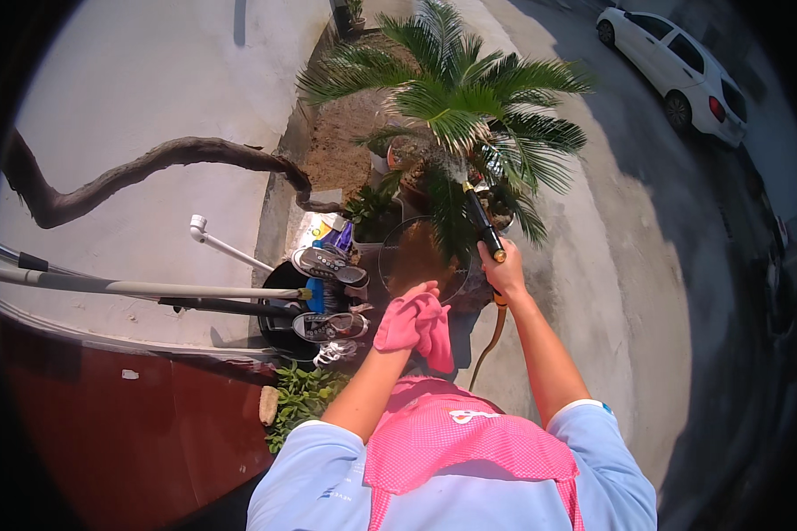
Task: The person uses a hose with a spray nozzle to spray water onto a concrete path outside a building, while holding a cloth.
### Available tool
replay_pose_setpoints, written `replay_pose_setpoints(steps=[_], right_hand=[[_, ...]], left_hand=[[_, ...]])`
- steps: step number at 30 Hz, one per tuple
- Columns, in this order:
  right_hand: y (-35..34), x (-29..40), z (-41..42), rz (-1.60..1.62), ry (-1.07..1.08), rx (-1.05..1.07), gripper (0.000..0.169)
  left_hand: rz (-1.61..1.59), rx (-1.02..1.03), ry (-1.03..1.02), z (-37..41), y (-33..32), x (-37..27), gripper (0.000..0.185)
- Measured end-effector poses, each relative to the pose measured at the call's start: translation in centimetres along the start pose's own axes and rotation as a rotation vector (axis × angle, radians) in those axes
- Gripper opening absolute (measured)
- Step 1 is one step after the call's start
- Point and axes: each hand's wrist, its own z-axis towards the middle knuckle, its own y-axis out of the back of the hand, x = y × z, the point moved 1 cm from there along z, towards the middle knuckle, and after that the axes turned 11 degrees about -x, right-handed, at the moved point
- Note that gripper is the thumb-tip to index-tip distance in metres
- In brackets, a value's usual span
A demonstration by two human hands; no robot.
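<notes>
My right hand [503, 265] grips a black garden hose spray nozzle [482, 216] with brass-coloured ends. Water sprays from its tip towards the base of a potted sago palm [458, 99]. Below that hand, a yellowish-brown hose [491, 348] hangs down. My left hand [415, 318] is in front of my chest, with pink gloves [432, 328] worn or held about it; its fingertips show bare beyond the pink cloth, and its grip is unclear. Just ahead of this hand lies a round, dark-rimmed container [425, 255] with a brownish surface.
To the left, canvas sneakers [329, 264] sit beside a black bucket [269, 332] with long poles [173, 289]. A bent woody trunk [192, 149] crosses before the pale wall. A leafy green plant [302, 398] grows near my left elbow. A white car [677, 66] stands at the upper right.
</notes>
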Motion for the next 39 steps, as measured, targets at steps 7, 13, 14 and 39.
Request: replay_pose_setpoints(steps=[7,13,14,39], right_hand=[[1.5,-0.3,-2.4,-0.082,-0.078,0.051,0.023],[1.7,0.7,-3.2,-0.044,-0.108,0.057,0.023],[1.8,0.5,-3.5,-0.024,-0.124,0.063,0.023],[12.7,-11.4,3.9,0.497,-0.306,0.37,0.01]], left_hand=[[-0.116,0.158,-0.033,4.3,2.2,1.9,0.034],[-0.407,0.229,-0.05,5.2,1.1,-1.1,0.032],[-0.427,0.225,-0.045,5.3,1.1,-0.9,0.032],[1.177,-0.362,-1.195,3.1,-15.2,15.7,0.034]])
